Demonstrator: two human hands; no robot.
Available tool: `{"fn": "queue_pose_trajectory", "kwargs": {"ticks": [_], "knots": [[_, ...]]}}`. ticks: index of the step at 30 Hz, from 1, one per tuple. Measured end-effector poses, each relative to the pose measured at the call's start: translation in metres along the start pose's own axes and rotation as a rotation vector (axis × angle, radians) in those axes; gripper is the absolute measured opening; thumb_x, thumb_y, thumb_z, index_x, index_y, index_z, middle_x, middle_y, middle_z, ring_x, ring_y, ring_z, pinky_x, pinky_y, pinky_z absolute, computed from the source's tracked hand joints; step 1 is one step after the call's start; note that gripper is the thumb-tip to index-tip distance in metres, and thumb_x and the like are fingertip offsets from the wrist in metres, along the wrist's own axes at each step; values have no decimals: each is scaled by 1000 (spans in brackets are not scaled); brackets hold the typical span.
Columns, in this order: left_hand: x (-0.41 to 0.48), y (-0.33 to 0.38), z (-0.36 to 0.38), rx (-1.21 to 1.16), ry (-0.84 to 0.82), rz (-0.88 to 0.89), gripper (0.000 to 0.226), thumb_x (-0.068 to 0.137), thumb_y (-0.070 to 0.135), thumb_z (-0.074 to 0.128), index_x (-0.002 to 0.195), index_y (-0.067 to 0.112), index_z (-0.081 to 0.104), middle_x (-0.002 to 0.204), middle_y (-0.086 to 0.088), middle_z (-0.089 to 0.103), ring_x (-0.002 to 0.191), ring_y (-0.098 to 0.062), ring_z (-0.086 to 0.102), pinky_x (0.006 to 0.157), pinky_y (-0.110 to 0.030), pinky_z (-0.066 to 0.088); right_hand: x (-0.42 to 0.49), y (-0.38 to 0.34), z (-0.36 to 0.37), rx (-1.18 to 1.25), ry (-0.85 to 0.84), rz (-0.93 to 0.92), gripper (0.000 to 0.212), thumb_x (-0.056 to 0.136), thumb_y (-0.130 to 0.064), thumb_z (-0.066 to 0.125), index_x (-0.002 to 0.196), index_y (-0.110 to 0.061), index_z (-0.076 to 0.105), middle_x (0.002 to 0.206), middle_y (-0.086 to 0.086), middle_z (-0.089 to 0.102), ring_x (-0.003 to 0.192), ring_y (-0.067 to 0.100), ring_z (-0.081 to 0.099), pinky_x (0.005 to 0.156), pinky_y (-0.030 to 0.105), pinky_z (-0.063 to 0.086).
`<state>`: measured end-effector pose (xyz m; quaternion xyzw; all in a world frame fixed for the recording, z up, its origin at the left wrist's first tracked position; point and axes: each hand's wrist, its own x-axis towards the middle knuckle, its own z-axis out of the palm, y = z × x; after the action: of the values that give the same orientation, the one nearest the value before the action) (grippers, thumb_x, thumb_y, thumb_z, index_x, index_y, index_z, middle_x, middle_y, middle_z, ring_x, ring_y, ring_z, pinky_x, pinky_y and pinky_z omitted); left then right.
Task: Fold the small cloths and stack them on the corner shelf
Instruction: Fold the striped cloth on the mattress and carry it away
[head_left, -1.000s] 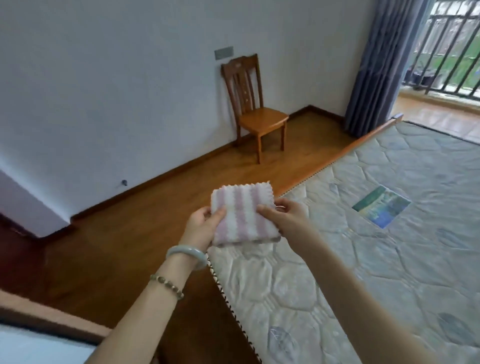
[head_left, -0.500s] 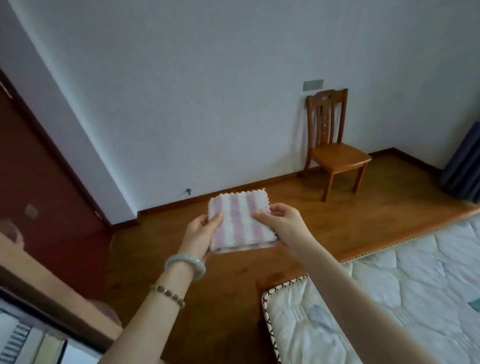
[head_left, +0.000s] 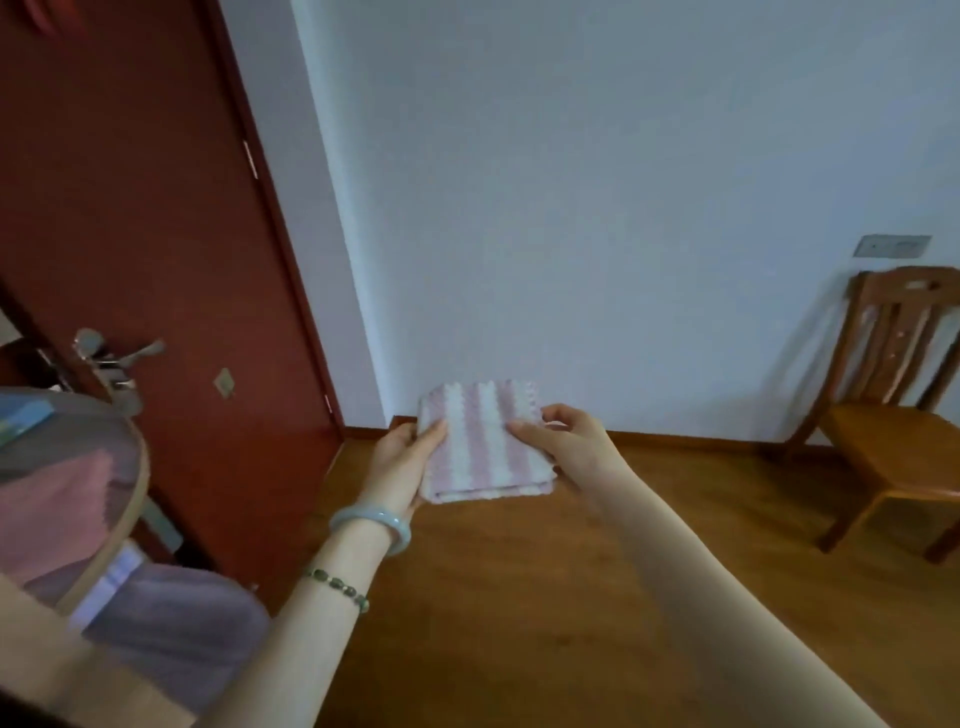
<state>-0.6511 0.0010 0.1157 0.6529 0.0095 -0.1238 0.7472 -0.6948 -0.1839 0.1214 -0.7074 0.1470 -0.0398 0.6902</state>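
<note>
**Folded cloth held in mid-air**

You hold the folded cloth (head_left: 485, 441) above the floor (head_left: 519, 613), your left hand (head_left: 402, 462) pinching its left edge and your right hand (head_left: 563, 441) pinching its right. The shelf (head_left: 140, 488) sits well to your left. If either grip loosens on the way there, the layers may fall open.

A dark red wooden door (head_left: 130, 208) is seen at the left, set beside a plain pale wall (head_left: 571, 182). A silver lever handle (head_left: 127, 353) is mounted low on the door, and a small metal plate (head_left: 224, 383), turned like a diamond, is fixed to the right of it. A grey rectangular wall plate (head_left: 891, 246) is fitted at the right, just above a brown wooden chair with a slatted back (head_left: 893, 447), which is stood on the brown wooden floor (head_left: 519, 597) against the wall. A brown skirting board (head_left: 675, 441) is run along the wall's foot.
</note>
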Motion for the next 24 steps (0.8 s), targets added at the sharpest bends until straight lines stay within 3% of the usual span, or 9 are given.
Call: {"fn": "queue_pose_trajectory", "kwargs": {"ticks": [2,5,7,9,13,15,20,24], "knots": [[20,3,-10,3,33,8,27,90,24,62,105,2,65,102,-14,71,95,-26,69,79,-34,55,31,-2,10,2,-44,0,27,76,-29,79,91,-11,64,96,15,71,78,23,66,68,33,53],[52,7,-27,43,80,21,31,87,32,65,103,4,67,103,-15,71,96,-28,68,80,-40,57,76,-5,29,-49,-101,1,32,77,-34,78,96,-13,64,94,10,71,79,22,66,64,29,51],[73,13,-36,29,93,27,29,91,28,61,106,3,64,101,-13,70,89,-21,69,65,-27,55,105,-7,43,-52,-141,0,30,77,-33,78,94,-12,64,93,9,71,78,23,67,64,32,53],[94,19,-45,-5,113,31,28,93,25,58,109,2,63,102,-11,71,89,-19,69,61,-21,55,134,-12,58,-56,-176,-7,32,77,-32,78,94,-9,65,93,11,72,78,24,68,71,36,57],[146,36,-61,-65,136,73,26,93,20,57,111,3,64,101,-10,72,88,-16,71,62,-21,56,195,-31,84,-70,-241,-42,27,78,-30,77,91,-11,63,84,7,69,61,14,64,49,19,46],[174,49,-67,-86,135,97,26,94,18,56,112,1,63,98,-9,72,83,-15,71,59,-20,54,229,-45,94,-74,-270,-52,24,76,-30,79,85,-15,63,82,8,68,62,19,62,52,23,45],[236,83,-79,-98,148,187,27,95,17,53,116,2,62,108,-11,71,96,-19,69,66,-22,56,297,-80,119,3,-338,-91,19,76,-20,79,81,-12,62,85,14,68,71,26,64,60,32,49],[261,92,-102,-72,259,203,24,94,20,54,112,7,63,106,-9,71,96,-21,69,65,-26,57,334,-88,153,7,-428,-60,27,72,-23,82,85,-10,63,95,25,68,77,30,64,69,38,51]]}}
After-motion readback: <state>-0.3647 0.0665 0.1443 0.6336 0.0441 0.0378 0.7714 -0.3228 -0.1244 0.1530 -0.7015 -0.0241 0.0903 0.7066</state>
